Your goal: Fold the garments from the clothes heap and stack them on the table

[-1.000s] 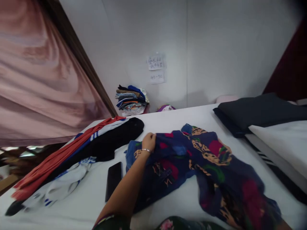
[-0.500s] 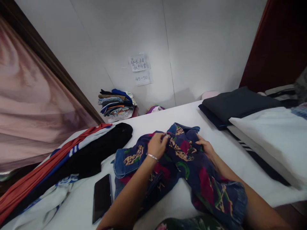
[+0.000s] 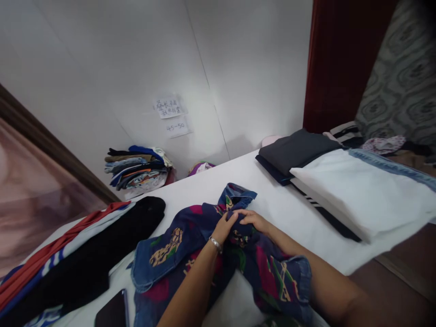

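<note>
A dark blue patterned shirt (image 3: pixel 177 245) with red, green and tan prints lies crumpled on the white table (image 3: pixel 272 200) in front of me. Both hands meet at its middle, just below the collar. My left hand (image 3: pixel 225 225), with a bracelet on the wrist, has its fingers closed on a fold of the cloth. My right hand (image 3: pixel 254 221) pinches the same fabric from the right, its fingertips touching the left hand's.
Red, striped and black garments (image 3: pixel 85 245) lie in a heap at the left. A black phone (image 3: pixel 114 311) lies at the lower left. Folded dark and white clothes (image 3: pixel 340 181) are stacked at the right. More folded clothes (image 3: pixel 136 168) sit by the wall.
My right hand came into view and moved in to the left hand at the shirt's middle. The shirt got bunched together. The view swung to the right.
</note>
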Demonstrator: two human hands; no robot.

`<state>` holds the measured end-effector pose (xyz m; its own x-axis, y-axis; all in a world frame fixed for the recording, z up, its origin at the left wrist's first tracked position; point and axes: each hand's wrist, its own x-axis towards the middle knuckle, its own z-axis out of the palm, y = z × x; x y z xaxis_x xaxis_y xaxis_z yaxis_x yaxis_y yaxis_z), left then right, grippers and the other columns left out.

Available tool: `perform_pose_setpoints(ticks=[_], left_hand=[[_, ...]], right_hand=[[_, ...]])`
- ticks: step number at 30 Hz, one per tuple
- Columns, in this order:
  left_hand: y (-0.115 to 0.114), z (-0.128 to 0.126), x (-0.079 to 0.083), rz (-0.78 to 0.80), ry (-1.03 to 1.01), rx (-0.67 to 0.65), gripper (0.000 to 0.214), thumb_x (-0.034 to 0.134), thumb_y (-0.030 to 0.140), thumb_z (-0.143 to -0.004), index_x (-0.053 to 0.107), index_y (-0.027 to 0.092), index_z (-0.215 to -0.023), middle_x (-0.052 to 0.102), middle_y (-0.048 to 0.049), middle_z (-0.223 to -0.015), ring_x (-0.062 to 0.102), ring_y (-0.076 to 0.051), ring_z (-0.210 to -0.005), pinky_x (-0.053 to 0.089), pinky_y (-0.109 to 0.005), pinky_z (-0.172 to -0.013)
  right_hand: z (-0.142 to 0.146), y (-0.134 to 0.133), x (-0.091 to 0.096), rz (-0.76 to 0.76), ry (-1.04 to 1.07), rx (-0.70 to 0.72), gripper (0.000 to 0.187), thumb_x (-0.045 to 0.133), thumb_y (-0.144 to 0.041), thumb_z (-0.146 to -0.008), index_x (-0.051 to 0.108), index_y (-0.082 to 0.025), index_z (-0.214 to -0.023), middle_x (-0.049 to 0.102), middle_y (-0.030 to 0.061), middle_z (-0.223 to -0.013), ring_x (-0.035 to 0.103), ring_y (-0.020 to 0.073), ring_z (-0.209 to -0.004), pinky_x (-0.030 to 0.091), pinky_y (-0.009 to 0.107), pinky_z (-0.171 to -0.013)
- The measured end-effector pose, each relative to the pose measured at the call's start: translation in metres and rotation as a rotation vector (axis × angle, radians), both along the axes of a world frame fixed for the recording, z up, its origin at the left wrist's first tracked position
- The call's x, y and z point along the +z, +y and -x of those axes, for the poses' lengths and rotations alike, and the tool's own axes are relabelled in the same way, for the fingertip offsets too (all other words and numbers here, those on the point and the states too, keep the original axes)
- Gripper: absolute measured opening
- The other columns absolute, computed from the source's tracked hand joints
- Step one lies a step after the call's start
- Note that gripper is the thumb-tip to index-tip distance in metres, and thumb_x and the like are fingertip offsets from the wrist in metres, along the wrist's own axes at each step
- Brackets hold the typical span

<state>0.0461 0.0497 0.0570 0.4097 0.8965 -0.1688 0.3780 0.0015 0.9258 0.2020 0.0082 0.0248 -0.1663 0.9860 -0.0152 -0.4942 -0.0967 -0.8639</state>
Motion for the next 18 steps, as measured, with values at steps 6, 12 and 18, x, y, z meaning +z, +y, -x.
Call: perform_pose_setpoints(ticks=[6,12,18], left_hand=[[0.000,0.007,0.009,0.034,0.020,-0.012,0.044,0.071,0.059,-0.061,0.071,0.018,-0.075,0.073,-0.0042,-0.077,0.068,-0.022,-0.078,0.054,-0.031,-0.072],[0.025,0.052,0.049,-0.122,-0.008,0.326,0.033,0.062,0.054,-0.069,0.059,0.022,-0.057,0.064,0.0015,-0.058,0.058,-0.015,-0.059,0.048,-0.026,-0.055],[0.040,0.124,0.098,-0.422,0.065,0.536,0.041,0.070,0.057,-0.053,0.051,0.020,-0.056,0.057,0.0037,-0.056,0.055,-0.014,-0.057,0.043,-0.023,-0.052]], right_hand=[[-0.008,-0.005,0.012,0.080,0.210,-0.289,0.037,0.076,-0.027,-0.057,0.071,-0.021,-0.093,0.074,-0.0003,-0.083,0.067,0.0174,-0.071,0.051,0.031,-0.074],[-0.014,-0.011,0.016,0.160,0.326,-0.380,0.025,0.078,-0.030,-0.058,0.067,-0.020,-0.079,0.071,-0.0025,-0.070,0.064,0.0159,-0.063,0.052,0.030,-0.072],[-0.012,-0.018,0.016,0.286,0.236,-0.261,0.030,0.070,-0.044,-0.071,0.065,-0.018,-0.084,0.072,0.0038,-0.074,0.069,0.0214,-0.076,0.052,0.037,-0.084]])
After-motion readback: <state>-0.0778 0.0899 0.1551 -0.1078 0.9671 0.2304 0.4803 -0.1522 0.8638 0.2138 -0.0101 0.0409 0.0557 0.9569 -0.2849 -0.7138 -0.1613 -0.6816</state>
